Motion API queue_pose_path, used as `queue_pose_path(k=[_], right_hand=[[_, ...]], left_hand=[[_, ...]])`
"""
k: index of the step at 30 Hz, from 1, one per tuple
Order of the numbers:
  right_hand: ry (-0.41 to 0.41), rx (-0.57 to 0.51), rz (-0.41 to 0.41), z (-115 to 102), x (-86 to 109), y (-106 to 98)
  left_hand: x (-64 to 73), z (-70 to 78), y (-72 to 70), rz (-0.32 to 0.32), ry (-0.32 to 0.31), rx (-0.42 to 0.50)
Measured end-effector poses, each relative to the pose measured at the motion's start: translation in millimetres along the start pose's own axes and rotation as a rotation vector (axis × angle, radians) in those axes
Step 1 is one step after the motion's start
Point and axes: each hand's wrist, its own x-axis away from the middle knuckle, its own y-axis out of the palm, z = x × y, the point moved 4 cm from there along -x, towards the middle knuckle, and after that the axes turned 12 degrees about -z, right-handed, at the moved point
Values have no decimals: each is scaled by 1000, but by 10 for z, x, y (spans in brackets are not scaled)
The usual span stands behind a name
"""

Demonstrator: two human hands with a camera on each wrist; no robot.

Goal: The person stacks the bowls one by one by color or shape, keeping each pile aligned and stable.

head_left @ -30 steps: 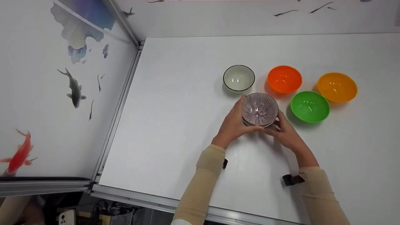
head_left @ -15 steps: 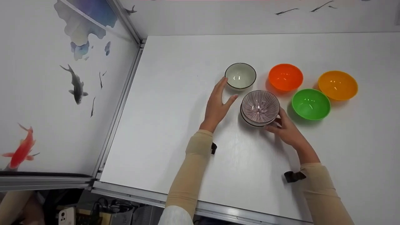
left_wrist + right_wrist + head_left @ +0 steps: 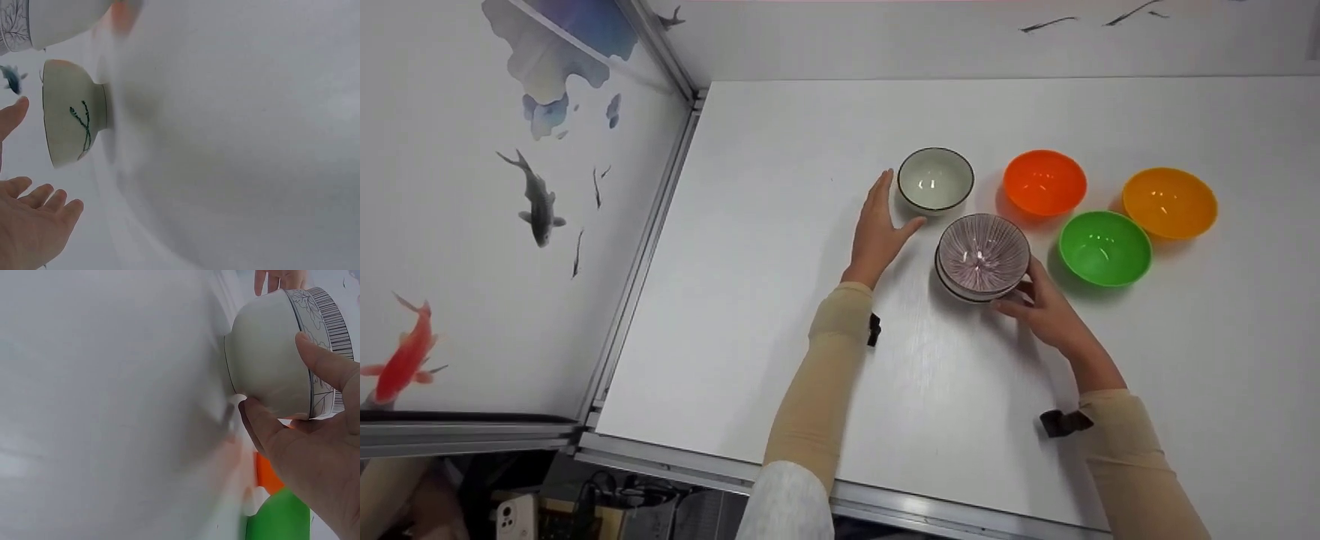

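Note:
My left hand [image 3: 877, 238] is beside the pale green bowl [image 3: 936, 178] with a dark rim, thumb and fingers spread and apart from it. The left wrist view shows a green twig drawn on this bowl's side [image 3: 70, 115]. Just nearer to me is a stack of nested bowls, with a purple-striped bowl [image 3: 984, 253] on top. At the bottom of the stack, a plain pale bowl [image 3: 267, 351] shows in the right wrist view, below a leaf-patterned band. My right hand [image 3: 1051, 316] holds the stack from its right side, thumb and fingers around the wall.
An orange bowl [image 3: 1045, 184], a green bowl [image 3: 1105, 249] and a yellow-orange bowl [image 3: 1170, 202] stand right of the stack on the white table [image 3: 750, 262]. The green and yellow-orange ones are close together. A metal-framed panel [image 3: 645, 247] borders the left side.
My left hand has let go of the stack and moved left and away from me, beside the pale green bowl. My right hand has stayed on the stack.

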Motion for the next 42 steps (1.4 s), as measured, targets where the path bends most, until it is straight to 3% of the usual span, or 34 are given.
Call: queue_pose_path(k=[8, 19, 25, 34, 42], right_hand=[[8, -19, 0, 8, -4, 9], [22, -11, 4, 7, 11, 29], [6, -32, 0, 2, -1, 43], [1, -37, -2, 0, -2, 27], [0, -18, 7, 14, 6, 4]], left_hand=[[-176, -6, 89, -34, -9, 79], [-320, 6, 206, -81, -50, 74], [-374, 12, 239, -78, -70, 74], [-421, 47, 267, -35, -36, 129], [-457, 62, 307, -14, -52, 141]])
